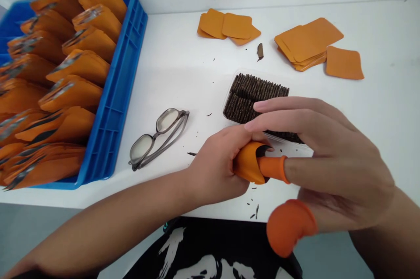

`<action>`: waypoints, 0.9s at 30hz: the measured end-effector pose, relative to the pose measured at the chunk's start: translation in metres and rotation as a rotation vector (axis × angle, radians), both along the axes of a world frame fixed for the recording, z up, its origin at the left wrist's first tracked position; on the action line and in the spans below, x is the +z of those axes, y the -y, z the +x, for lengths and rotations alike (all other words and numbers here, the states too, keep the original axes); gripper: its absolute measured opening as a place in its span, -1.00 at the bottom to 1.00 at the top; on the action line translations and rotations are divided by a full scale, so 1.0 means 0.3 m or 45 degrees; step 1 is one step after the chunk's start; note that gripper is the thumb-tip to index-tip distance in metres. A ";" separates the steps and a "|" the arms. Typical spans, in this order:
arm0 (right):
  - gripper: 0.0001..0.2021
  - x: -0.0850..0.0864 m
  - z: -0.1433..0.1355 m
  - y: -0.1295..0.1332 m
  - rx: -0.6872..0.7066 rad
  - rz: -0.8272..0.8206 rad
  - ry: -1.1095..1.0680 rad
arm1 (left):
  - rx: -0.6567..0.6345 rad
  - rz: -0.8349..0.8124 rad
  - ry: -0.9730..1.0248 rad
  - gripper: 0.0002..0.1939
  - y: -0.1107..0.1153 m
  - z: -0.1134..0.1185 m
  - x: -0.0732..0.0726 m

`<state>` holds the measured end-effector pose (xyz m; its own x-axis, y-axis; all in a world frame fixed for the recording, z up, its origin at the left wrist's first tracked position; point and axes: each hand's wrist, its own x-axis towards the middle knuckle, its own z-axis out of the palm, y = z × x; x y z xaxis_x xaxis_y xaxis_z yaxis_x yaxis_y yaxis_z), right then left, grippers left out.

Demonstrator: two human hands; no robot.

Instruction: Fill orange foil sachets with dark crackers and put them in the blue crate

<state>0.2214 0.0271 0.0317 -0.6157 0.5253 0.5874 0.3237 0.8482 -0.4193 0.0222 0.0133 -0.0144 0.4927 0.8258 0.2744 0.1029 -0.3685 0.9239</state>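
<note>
Near the centre, my left hand (218,167) is wrapped round an orange packet (247,163), whose mouth gapes towards the right with something dark inside. My right hand (331,161) is beside it, fingers spread. It wears orange rubber covers on the index finger and thumb; the covered index fingertip reaches into the packet's mouth, and the thumb stands apart below. Its other fingers hover over a clear plastic tray (226,115) filled with rows of thin dark brown pieces (259,91), partly hidden by my hands.
A blue crate (114,86) of filled orange packets (82,64) stands at the left. Grey-framed glasses (155,137) lie beside it. Flat orange packets (238,25) (308,40), a brown scrap (260,50) and dark crumbs lie on the white table (177,60).
</note>
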 end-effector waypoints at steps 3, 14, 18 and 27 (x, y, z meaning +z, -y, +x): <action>-0.48 -0.001 0.001 -0.003 0.119 -0.029 0.021 | -0.103 -0.008 0.064 -0.53 -0.005 0.000 -0.021; -0.51 -0.037 -0.016 0.021 -0.045 0.049 0.118 | -0.006 -0.179 0.234 -0.72 -0.016 0.009 0.027; -0.52 -0.016 0.002 0.020 -0.124 0.205 0.177 | 0.021 -0.093 0.191 -0.70 -0.014 0.010 0.026; -0.47 -0.021 0.010 -0.007 -0.024 0.130 0.083 | 0.025 -0.008 0.088 -0.51 0.005 0.016 0.012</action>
